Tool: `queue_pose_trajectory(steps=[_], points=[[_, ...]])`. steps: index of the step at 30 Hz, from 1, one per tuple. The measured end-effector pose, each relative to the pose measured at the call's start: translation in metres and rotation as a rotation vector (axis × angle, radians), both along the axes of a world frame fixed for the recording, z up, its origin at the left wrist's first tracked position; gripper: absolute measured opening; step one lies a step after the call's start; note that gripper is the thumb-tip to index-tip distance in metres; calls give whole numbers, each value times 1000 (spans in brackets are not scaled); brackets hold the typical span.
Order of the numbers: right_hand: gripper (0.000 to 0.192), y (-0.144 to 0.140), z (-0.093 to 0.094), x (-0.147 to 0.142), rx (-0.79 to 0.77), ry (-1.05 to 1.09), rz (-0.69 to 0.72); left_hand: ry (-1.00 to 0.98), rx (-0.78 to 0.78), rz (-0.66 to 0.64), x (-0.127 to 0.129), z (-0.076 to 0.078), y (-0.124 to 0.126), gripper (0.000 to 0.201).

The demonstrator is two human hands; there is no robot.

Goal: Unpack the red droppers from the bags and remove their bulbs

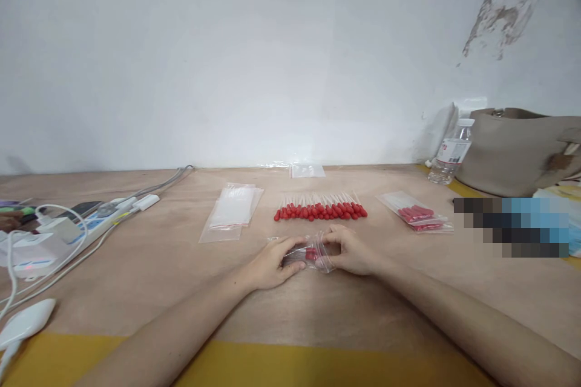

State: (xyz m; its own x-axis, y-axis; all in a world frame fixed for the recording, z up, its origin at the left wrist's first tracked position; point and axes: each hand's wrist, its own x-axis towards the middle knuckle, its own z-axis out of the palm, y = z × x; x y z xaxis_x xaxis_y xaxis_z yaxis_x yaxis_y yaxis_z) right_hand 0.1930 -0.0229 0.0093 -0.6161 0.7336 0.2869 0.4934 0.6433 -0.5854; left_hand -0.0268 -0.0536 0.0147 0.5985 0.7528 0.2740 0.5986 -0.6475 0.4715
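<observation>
A clear zip bag (323, 261) with red-tipped swabs (311, 253) in it is held low over the table, in front of me. My left hand (276, 263) pinches the bag's left end between thumb and fingers. On the opposite end, the thumb and fingers of my right hand (347, 251) are closed on the clear plastic. Just beyond both hands lies a row of several loose red-tipped swabs (320, 210), red ends toward me. Flat clear bags (233, 205) are stacked to the left of that row. Filled bags (415, 213) with red tips showing lie to its right.
A power strip (97, 221) with white plugs and cables runs along the left side. Another clear bag (307, 171) lies by the wall. At the back right stand a water bottle (451, 154) and a grey-beige handbag (508, 154). A pixelated patch covers part of the right side.
</observation>
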Motion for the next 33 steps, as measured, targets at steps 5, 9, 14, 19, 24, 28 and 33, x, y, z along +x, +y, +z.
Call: queue_pose_trajectory(steps=[5,9,14,19,24,28,33], points=[[20,-4,-4,-4,-79,46,-40,24,-11,-27,-1,1,1,45],[16,-3,-8,-3,-246,144,-52,80,-3,-79,-4,2,1,54],[20,1,-6,1,-328,258,-47,154,12,-135,-5,7,-1,58],[31,7,3,14,-484,344,4,212,-3,-121,-6,9,-1,60],[39,19,8,35,-639,487,0,342,-22,-131,-8,8,0,58],[38,33,18,59,-611,516,-76,474,-27,-132,-11,8,0,54],[36,45,45,81,-425,649,-230,536,-34,-129,-13,8,-1,55]])
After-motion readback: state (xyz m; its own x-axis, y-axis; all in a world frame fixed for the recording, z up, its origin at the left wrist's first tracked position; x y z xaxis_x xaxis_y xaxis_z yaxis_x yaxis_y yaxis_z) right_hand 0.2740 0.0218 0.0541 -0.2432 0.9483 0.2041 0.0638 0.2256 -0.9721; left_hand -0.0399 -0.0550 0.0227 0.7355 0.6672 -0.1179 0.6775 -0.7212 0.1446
